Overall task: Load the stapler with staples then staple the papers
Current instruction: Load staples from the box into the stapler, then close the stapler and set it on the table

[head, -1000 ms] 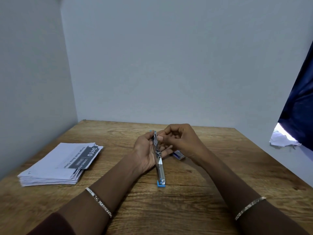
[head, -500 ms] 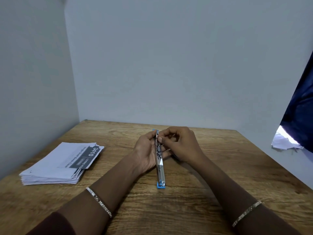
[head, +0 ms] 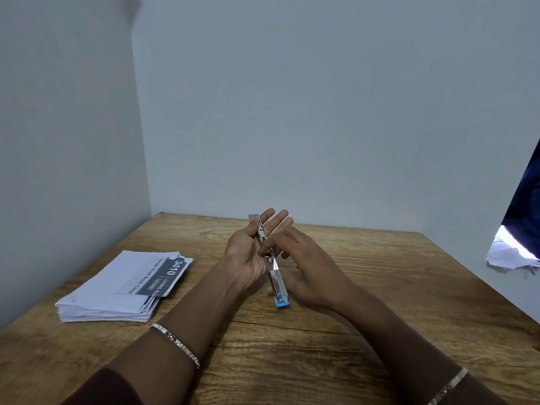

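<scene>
The stapler (head: 276, 278) is swung open into one long metal strip with blue ends, tilted over the middle of the wooden table (head: 292, 361). Its near blue end rests on the wood. Its far half lies across my left hand (head: 248, 255), whose palm faces up with the fingers stretched out. My right hand (head: 312, 273) lies along the stapler's right side, its fingertips at the hinge in the middle; its thumb is hidden. A stack of white papers (head: 122, 285) with a dark printed label on top sits at the left. No staples are visible.
Grey walls close the table in at the back and on the left. Beyond the table's right edge there are crumpled white paper (head: 505, 255) and a dark blue cloth (head: 526, 200). I wear a bracelet on each wrist.
My left fingers have uncurled and now stretch out flat under the stapler. My right hand has left its pinch at the stapler's top and slid down alongside it. The small staple box is now hidden.
</scene>
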Tool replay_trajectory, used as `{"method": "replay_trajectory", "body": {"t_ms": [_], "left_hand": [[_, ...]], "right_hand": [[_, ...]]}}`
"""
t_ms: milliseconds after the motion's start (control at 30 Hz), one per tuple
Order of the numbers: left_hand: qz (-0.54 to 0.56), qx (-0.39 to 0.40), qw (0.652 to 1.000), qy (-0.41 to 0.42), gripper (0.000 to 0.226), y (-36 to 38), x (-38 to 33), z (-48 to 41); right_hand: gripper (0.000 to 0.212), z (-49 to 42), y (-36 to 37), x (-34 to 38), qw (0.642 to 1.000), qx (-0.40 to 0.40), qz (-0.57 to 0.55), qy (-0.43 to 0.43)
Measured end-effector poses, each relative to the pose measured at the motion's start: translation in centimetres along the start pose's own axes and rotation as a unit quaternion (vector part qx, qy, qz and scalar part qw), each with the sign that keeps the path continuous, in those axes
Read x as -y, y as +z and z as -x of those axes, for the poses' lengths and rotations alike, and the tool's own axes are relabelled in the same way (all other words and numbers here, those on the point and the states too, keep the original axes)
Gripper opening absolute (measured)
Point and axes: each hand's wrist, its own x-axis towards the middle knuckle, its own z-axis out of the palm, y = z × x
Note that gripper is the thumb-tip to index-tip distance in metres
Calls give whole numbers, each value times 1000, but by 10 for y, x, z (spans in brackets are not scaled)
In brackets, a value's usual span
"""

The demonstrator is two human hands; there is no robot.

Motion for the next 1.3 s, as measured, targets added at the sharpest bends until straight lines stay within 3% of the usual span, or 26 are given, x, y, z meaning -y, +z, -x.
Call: {"method": "replay_trajectory", "body": {"t_ms": [100, 233, 400, 467, 633, 733, 867, 967, 1033, 1200, 1300], "left_hand": [[-17, 18, 1000, -2, 46, 3, -1, 3], [-55, 39, 998, -8, 44, 5, 2, 8], [-90, 75, 993, -22, 46, 6, 6, 8], [-109, 93, 989, -23, 45, 6, 6, 8], [-194, 138, 971, -16, 47, 4, 8, 8], [-272, 138, 952, 11, 54, 6, 12, 9], [-390, 107, 908, 108, 62, 9, 12, 13], [-408, 121, 892, 154, 49, 8, 8, 13], [-393, 128, 894, 172, 38, 7, 8, 10], [-380, 139, 894, 194, 46, 4, 11, 7], [-378, 136, 896, 187, 37, 2, 15, 4]], "right_hand": [[31, 2, -1, -2, 992, -55, -116, 17], [13, 0, -4, -2, 953, -126, -248, 123], [16, -1, -4, -8, 921, -127, -327, 167], [27, -1, -2, -11, 906, -132, -354, 192], [33, 0, -3, -12, 863, -73, -450, 217], [23, 1, -4, -13, 875, -72, -434, 205], [22, 2, -9, -13, 898, -90, -374, 215], [20, 1, -11, -15, 917, -105, -309, 229], [20, 0, -12, -14, 928, -115, -277, 221], [18, 0, -14, -12, 946, -139, -206, 207], [16, 0, -14, -13, 948, -150, -184, 212]]}}
